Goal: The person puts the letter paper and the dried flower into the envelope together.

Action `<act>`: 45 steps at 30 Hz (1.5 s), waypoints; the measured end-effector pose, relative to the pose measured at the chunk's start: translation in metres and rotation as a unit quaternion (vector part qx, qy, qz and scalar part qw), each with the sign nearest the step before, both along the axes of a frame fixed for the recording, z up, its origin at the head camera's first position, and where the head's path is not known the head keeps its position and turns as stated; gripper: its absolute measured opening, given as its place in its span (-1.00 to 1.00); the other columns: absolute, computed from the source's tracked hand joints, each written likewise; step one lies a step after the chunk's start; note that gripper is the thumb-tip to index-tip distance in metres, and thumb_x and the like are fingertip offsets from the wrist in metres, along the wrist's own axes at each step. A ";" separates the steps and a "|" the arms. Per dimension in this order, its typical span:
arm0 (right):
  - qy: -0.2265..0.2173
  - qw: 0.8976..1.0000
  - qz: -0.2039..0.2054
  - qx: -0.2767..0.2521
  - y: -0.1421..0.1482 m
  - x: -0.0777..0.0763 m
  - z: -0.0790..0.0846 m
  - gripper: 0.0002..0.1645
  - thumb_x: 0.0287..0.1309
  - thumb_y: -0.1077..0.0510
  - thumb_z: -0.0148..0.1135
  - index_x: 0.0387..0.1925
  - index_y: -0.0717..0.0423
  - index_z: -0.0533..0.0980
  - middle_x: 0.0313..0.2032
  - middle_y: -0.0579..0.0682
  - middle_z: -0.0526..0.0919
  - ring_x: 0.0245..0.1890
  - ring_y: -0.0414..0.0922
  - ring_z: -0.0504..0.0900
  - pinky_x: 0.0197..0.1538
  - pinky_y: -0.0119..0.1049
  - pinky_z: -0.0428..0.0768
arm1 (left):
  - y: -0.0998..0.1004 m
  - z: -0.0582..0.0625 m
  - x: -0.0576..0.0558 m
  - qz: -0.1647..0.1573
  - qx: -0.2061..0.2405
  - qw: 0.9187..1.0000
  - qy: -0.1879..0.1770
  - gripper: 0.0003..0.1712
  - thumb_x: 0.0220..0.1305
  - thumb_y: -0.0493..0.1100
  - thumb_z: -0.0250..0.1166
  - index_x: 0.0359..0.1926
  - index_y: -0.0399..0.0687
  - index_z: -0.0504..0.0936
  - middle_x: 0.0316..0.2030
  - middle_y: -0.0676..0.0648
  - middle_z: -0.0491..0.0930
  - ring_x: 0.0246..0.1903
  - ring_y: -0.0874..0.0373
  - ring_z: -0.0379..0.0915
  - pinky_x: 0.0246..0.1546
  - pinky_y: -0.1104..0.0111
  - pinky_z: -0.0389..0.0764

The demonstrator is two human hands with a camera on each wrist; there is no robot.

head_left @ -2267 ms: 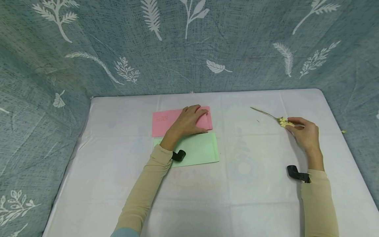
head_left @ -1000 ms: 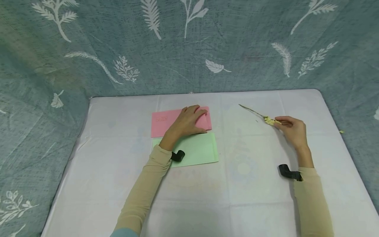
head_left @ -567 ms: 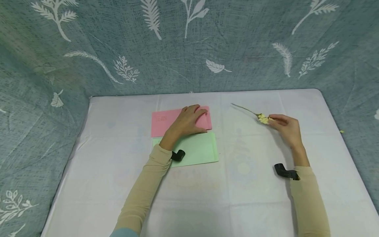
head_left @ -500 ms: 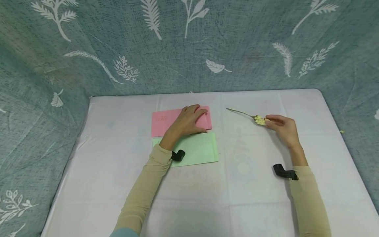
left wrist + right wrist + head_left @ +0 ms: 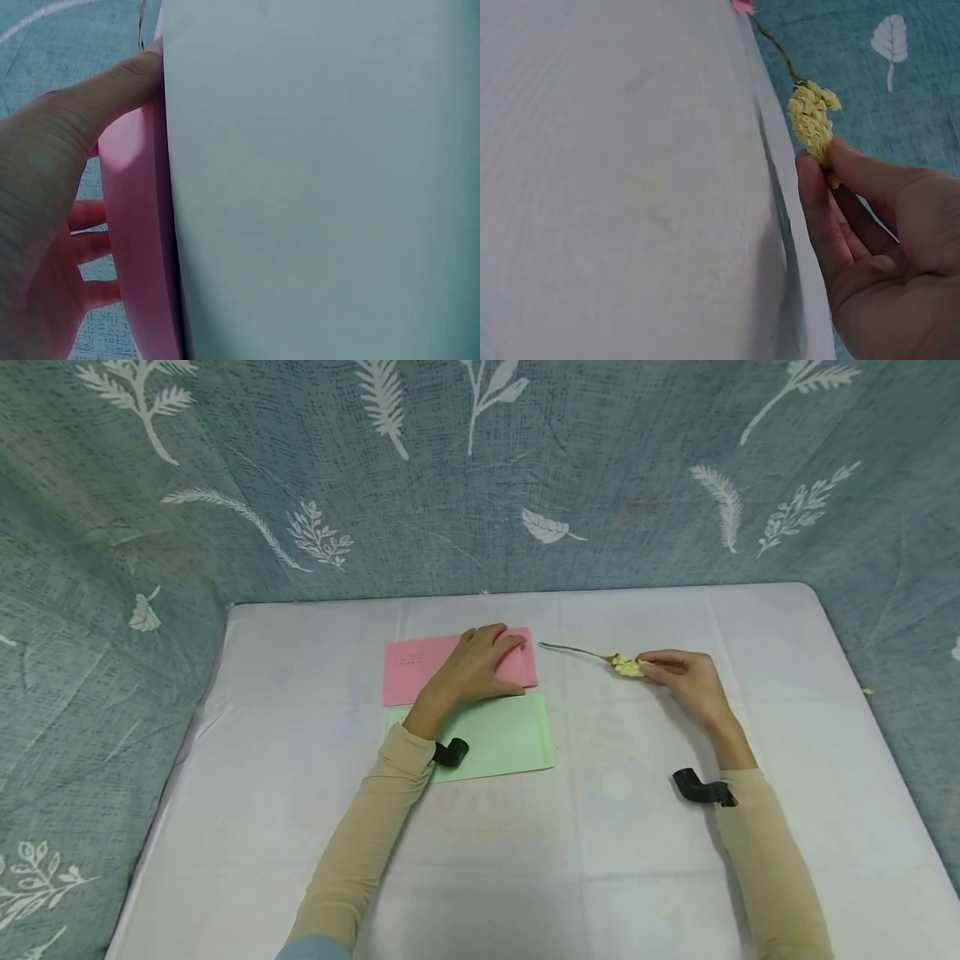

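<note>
My left hand [image 5: 480, 664] spans the pink envelope [image 5: 420, 664] near its right end. In the left wrist view the thumb [image 5: 112, 90] lies at one edge of the pink envelope [image 5: 139, 225] and the other fingers at the opposite edge. Below it on the table lies a green envelope [image 5: 498, 739], partly under the left wrist. My right hand [image 5: 686, 681] pinches the head of a dried yellow flower [image 5: 626, 666]. Its thin stem [image 5: 573, 649] points left, with the tip close to the pink envelope's right end. The right wrist view shows thumb and fingertips around the flower head [image 5: 811, 116].
A white cloth covers the table [image 5: 637, 877]. Its far edge meets a blue-green curtain [image 5: 450, 527] with white leaf prints. A tiny yellow bit [image 5: 867, 692] lies by the right edge. Black wrist mounts [image 5: 452, 752] stick out at both sleeves.
My right hand has moved left with the flower, and the stem tip has come near the pink envelope. The left hand and both envelopes have stayed in place.
</note>
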State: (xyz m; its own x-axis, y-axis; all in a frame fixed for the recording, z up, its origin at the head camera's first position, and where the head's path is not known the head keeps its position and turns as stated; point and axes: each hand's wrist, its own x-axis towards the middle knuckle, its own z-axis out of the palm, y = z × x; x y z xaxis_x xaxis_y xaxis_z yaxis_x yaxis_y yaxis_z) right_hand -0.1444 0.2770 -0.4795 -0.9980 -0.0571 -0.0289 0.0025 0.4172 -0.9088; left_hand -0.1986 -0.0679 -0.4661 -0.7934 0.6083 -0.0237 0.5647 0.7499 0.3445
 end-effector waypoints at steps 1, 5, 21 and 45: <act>-0.002 1.000 0.004 0.002 -0.001 -0.001 -0.002 -0.61 0.28 0.17 0.26 0.05 0.36 0.59 0.01 0.31 0.63 -0.22 -0.49 0.60 -0.15 -0.57 0.57 | 0.000 0.000 0.000 0.000 0.002 1.000 0.000 -0.09 0.04 0.26 0.46 0.35 0.02 0.40 0.33 -0.25 0.27 0.36 -0.07 0.15 0.39 0.03 0.06; -0.004 1.000 0.022 0.003 -0.005 -0.004 -0.005 -0.60 0.28 0.11 0.27 0.04 0.31 0.61 0.01 0.26 0.65 -0.18 -0.45 0.62 -0.14 -0.54 0.58 | -0.001 -0.001 0.001 -0.002 0.011 1.000 0.001 -0.09 0.02 0.26 0.47 0.35 0.03 0.40 0.33 -0.25 0.28 0.36 -0.08 0.15 0.39 0.01 0.06; 0.011 0.997 0.075 -0.033 -0.031 -0.011 -0.008 -0.66 0.27 0.18 0.28 0.01 0.30 0.62 -0.01 0.24 0.66 -0.15 -0.34 0.67 -0.10 -0.44 0.63 | 0.000 -0.001 0.002 -0.011 0.009 1.000 0.004 -0.10 0.06 0.25 0.44 0.36 0.03 0.39 0.33 -0.25 0.28 0.36 -0.08 0.15 0.39 0.02 0.06; -0.008 0.994 0.078 -0.072 -0.074 -0.036 -0.010 -0.66 0.29 0.29 0.21 0.05 0.40 0.57 0.03 0.33 0.62 -0.27 -0.25 0.71 -0.14 -0.36 0.66 | 0.001 -0.002 0.000 -0.018 0.007 1.000 0.020 -0.08 0.05 0.28 0.44 0.37 0.02 0.39 0.33 -0.25 0.29 0.35 -0.08 0.17 0.37 0.02 0.10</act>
